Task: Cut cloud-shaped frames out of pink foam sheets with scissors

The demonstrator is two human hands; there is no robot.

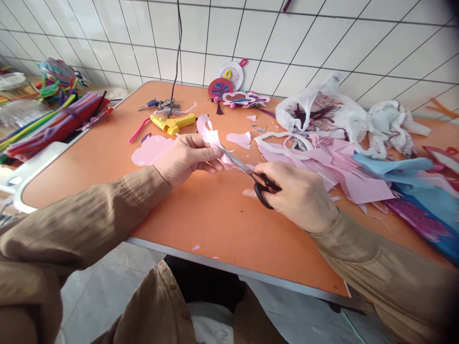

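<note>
My left hand (184,157) is closed on a curly pink paper shape (210,134), held a little above the orange table (201,210). My right hand (299,193) grips black-handled scissors (251,173) with fingers through the loops. The metal blades point left and meet the lower edge of the pink shape beside my left thumb. A flat pink cutout (148,149) lies on the table just behind my left hand.
A yellow glue gun (174,122) with a hanging cord lies at the back. Pink and blue paper scraps (358,179) and a white plastic bag (322,112) crowd the right side. Coloured pipe cleaners (53,124) fill a tray at left. Finished paper ornaments (229,88) lean against the tiled wall.
</note>
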